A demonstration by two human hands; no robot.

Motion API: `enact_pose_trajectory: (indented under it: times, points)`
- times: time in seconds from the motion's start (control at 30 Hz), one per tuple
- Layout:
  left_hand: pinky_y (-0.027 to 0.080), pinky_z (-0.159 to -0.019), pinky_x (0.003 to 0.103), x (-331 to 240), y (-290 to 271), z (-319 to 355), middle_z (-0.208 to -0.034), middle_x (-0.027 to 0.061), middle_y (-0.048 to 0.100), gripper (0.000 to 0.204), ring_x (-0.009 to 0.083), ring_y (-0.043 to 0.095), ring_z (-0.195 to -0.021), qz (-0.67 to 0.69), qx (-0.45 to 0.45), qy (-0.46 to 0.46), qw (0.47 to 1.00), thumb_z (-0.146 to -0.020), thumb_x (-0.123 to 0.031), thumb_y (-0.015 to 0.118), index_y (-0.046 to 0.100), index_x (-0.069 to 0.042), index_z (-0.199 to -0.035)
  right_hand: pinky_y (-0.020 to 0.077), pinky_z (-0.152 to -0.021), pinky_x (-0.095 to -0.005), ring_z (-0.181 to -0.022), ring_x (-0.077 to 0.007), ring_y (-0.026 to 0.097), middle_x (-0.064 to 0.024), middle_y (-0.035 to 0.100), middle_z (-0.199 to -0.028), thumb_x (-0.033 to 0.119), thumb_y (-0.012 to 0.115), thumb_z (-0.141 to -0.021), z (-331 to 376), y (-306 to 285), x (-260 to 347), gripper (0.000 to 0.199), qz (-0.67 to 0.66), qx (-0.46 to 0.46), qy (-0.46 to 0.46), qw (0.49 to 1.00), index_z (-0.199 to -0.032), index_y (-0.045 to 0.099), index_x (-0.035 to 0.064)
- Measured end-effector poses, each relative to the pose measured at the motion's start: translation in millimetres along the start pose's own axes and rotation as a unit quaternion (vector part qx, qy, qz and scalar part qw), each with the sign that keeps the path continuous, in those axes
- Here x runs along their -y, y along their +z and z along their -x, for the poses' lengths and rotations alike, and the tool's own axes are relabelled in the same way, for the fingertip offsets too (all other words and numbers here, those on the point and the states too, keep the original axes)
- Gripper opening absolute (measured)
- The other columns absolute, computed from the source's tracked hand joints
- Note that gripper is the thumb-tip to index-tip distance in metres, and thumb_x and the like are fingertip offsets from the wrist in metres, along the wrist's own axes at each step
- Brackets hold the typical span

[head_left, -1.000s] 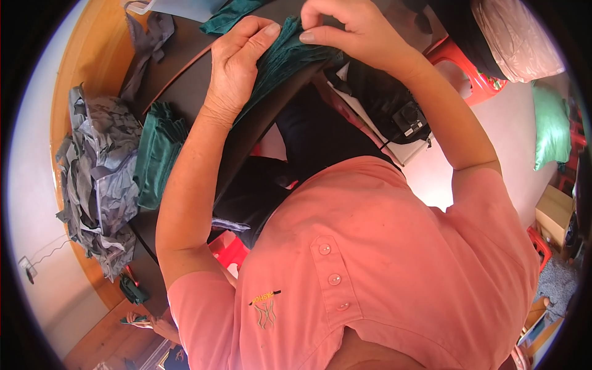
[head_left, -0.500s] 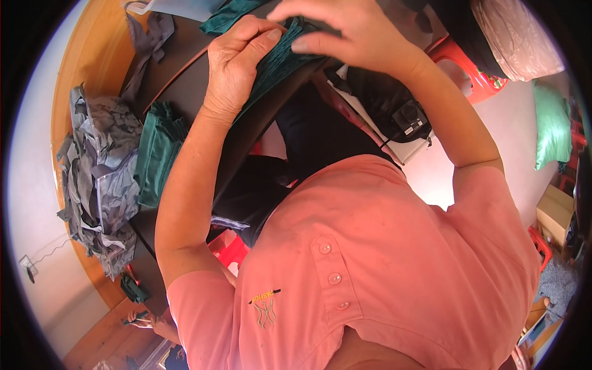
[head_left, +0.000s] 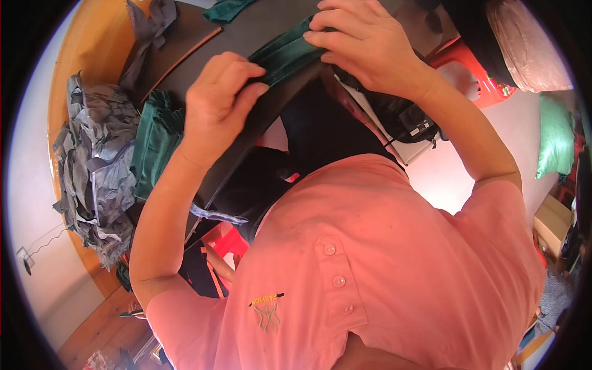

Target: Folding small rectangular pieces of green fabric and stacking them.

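A dark green, shiny strip of fabric point(head_left: 285, 54) stretches between my two hands over the dark tabletop point(head_left: 213, 74). My left hand point(head_left: 219, 102) pinches its near left end between thumb and fingers. At the far right end, my right hand point(head_left: 364, 43) grips the strip with bent fingers, thumb underneath. The strip lies fairly flat, with creases along its length. Beside my left forearm sits a folded stack of the same green fabric point(head_left: 157, 145).
Left of the green stack is a large heap of grey fabric pieces point(head_left: 102, 166). A thin brown stick point(head_left: 182, 61) and a grey cloth strip point(head_left: 148, 37) lie farther back. More green fabric point(head_left: 225, 9) shows at the top. A red stool point(head_left: 472, 68) stands at right, near a black bag point(head_left: 401, 111).
My hands have moved apart, the left one down and leftward, the right one slightly rightward. The green fabric, bunched before, is now spread out between them.
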State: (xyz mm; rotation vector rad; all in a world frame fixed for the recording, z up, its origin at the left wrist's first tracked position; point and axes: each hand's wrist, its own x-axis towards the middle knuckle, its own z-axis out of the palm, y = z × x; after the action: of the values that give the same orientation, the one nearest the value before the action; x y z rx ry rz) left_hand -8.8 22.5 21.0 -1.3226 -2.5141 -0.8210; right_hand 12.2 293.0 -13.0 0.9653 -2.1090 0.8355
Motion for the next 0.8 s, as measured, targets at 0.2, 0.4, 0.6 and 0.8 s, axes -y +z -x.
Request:
enact_pose_trajectory:
  times: [0.2,0.4,0.6,0.8]
  points:
    - [0.050,-0.079,0.033,9,4,16,-0.093,0.0097,0.062,0.023,0.0268,0.060,-0.088,0.050,-0.026,-0.052,0.997,-0.080,-0.003,0.081,0.069,0.001,-0.099,0.0423,-0.094,-0.0378,-0.110,-0.0233,0.062,0.0015,0.066,-0.116,0.023,0.076,-0.085,33,18,-20,0.031,0.017,-0.007,0.037,0.999,-0.114,0.069,0.0140]
    - [0.046,-0.077,0.026,-14,-21,0,-0.093,0.0030,0.061,0.012,0.0108,0.056,-0.086,0.263,-0.028,-0.222,0.938,-0.091,-0.006,0.076,0.070,0.000,-0.099,0.0467,-0.076,-0.0370,-0.082,-0.0208,0.063,-0.0031,0.062,-0.084,0.020,0.065,-0.090,-19,-3,-30,0.012,-0.209,0.046,0.161,0.964,-0.089,0.072,0.0107]
    - [0.048,-0.071,0.026,5,-27,-42,-0.082,0.0027,0.064,0.008,0.0100,0.057,-0.078,0.158,-0.104,-0.224,0.956,-0.090,-0.005,0.071,0.071,0.002,-0.092,0.0433,-0.081,-0.0471,-0.092,-0.0347,0.064,-0.0113,0.067,-0.089,0.019,0.066,-0.087,-71,17,-114,0.012,0.074,0.015,0.194,0.978,-0.081,0.071,0.0086]
    - [0.044,-0.059,0.028,78,-27,-65,-0.068,0.0020,0.060,0.020,0.0114,0.055,-0.065,0.175,-0.170,-0.483,0.841,-0.082,-0.019,0.080,0.070,-0.001,-0.082,0.0403,-0.081,-0.0521,-0.096,-0.0346,0.062,-0.0107,0.065,-0.095,0.020,0.069,-0.084,-76,46,-146,0.010,0.213,0.145,0.191,0.947,-0.084,0.070,0.0100]
